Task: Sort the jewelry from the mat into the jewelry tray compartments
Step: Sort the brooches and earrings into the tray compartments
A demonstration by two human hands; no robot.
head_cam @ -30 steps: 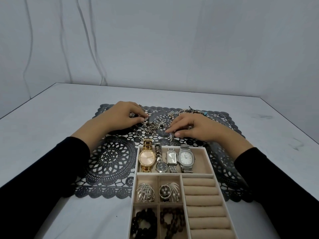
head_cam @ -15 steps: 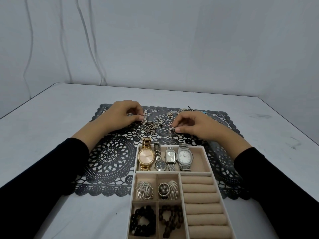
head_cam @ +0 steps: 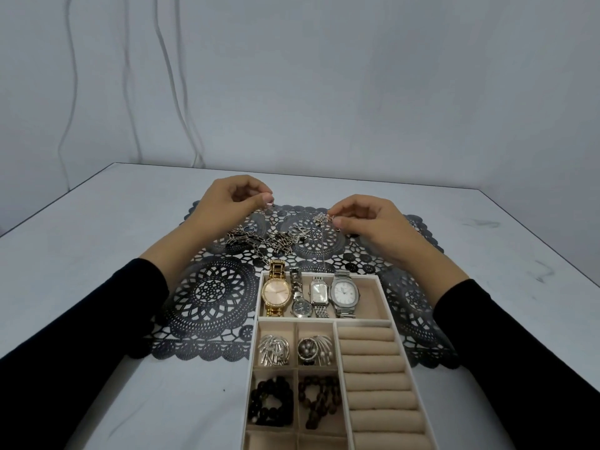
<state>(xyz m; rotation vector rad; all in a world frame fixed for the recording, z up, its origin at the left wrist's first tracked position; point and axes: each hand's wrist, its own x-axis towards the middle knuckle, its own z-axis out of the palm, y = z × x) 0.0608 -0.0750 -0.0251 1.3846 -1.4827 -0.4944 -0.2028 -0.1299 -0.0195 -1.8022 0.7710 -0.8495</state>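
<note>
Pinching a small piece [head_cam: 270, 205] in left hand [head_cam: 227, 203] at eleven o'clock, a dangling chain [head_cam: 324, 248] in right hand [head_cam: 373, 222] at one o'clock, above mat [head_cam: 211, 297]; tray [head_cam: 259, 300] at six.

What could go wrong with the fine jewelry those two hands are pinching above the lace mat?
1. The left hand and right hand each pinch only a tiny bit of jewelry; it could slip.
2. The chain pile lies just below them and may snag and come along.
3. A thin strand seems to hang from the right hand toward the watches; it might catch there or in the holes of the mat.
</note>
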